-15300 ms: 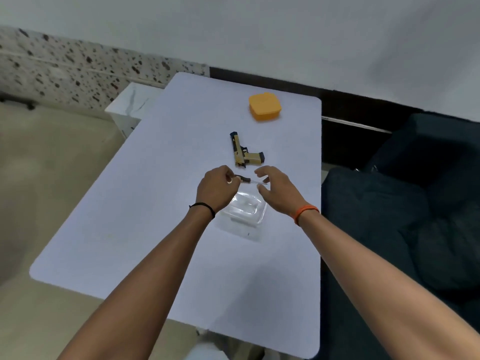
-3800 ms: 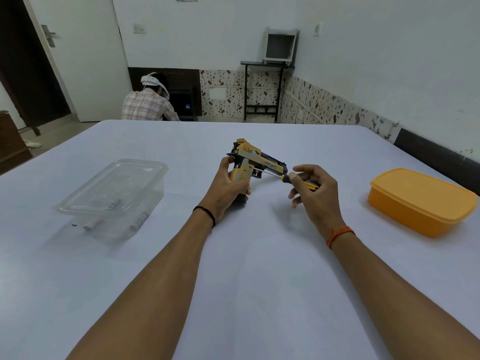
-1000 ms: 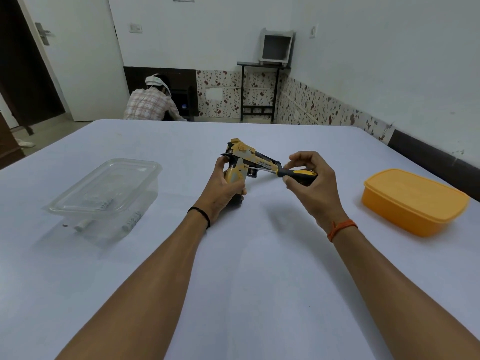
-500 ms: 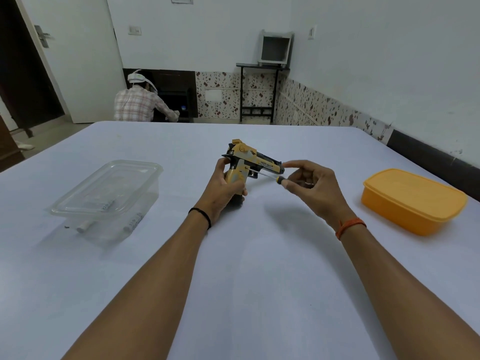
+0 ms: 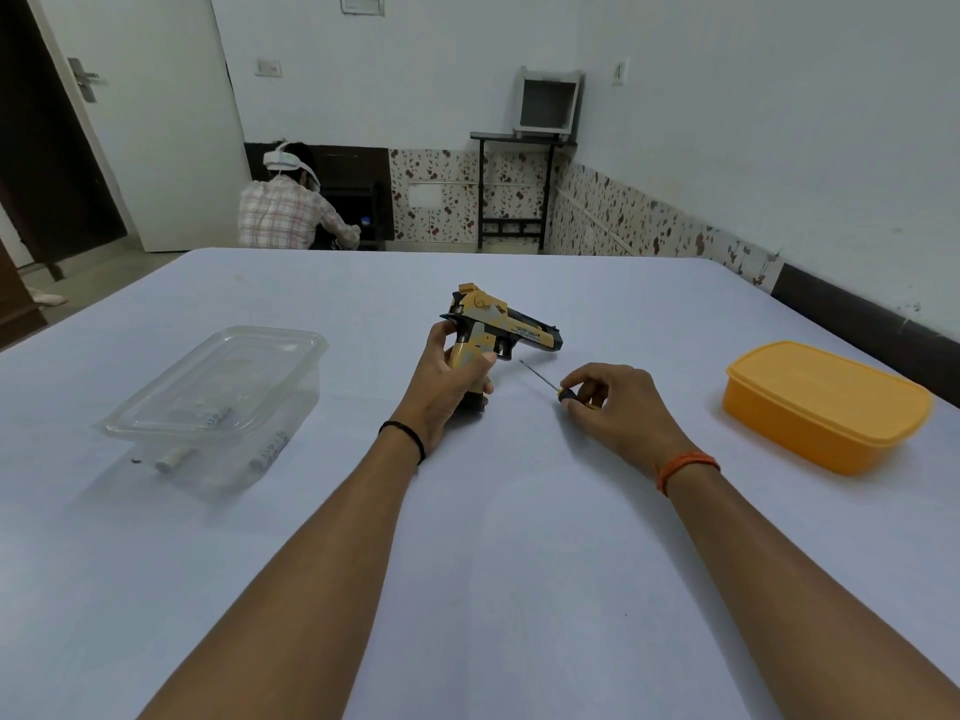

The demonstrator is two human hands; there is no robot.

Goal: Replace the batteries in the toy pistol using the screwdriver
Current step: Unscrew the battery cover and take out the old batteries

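Left hand [image 5: 451, 379], fingers and thumb wrapped round the grip of the pistol [image 5: 498, 330], holds it upright with the butt down on the table [image 5: 467, 563]; the barrel points to the right and slightly away. The pistol is yellow-tan with a black barrel. A black band circles the left wrist.

Right hand [image 5: 615, 402], low over the table just right of the pistol, pinches the handle of the screwdriver [image 5: 550, 383] between thumb and curled fingers. The thin shaft runs up and to the left from the hand, its tip free, near the pistol's trigger guard but not touching it. An orange band circles the right wrist.

Clear tub [image 5: 218, 402], lidded, stands on the table well to the left of the left hand. Batteries [image 5: 218, 419] lie inside it, blurred by the plastic; how many cannot be told.

Orange box [image 5: 826, 405], lid on, stands at the right side of the table, well apart from the right hand.

Beyond the far edge of the table, a second person [image 5: 285, 210] in a checked shirt and a white headset faces away. A white door [image 5: 140, 122] stands at the left, and a dark stand [image 5: 514, 189] against the back wall carries a white open-fronted box [image 5: 548, 103].
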